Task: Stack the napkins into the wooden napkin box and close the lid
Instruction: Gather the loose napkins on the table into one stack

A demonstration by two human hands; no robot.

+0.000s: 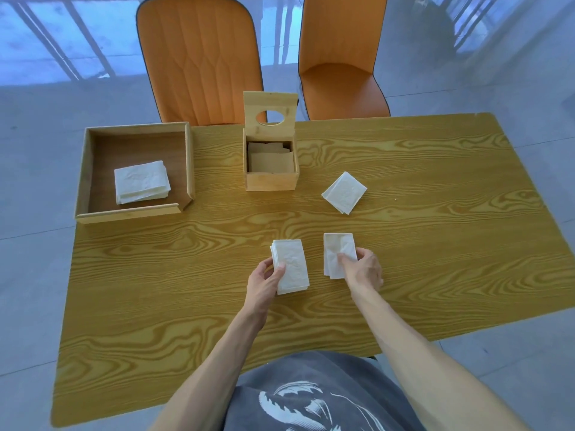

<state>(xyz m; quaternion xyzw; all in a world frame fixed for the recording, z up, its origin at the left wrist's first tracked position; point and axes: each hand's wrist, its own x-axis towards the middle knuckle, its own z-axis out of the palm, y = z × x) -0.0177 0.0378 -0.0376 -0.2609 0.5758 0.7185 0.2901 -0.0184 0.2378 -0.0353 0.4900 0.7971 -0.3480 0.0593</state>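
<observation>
The wooden napkin box (270, 181) stands at the table's far middle, its lid (270, 102) with a round hole raised upright. Napkins lie inside it. My left hand (264, 283) grips a folded stack of white napkins (292, 265) near the table's middle. My right hand (362, 269) pinches the lower right edge of a second napkin stack (334, 248) lying flat just to the right. A third napkin pile (344, 192) lies loose, turned diagonally, right of the box.
A shallow wooden tray (93, 169) at the far left holds another napkin pile (141, 185). Two orange chairs (199, 57) stand behind the wood-grain table (186, 290). The table's edges are close on every side.
</observation>
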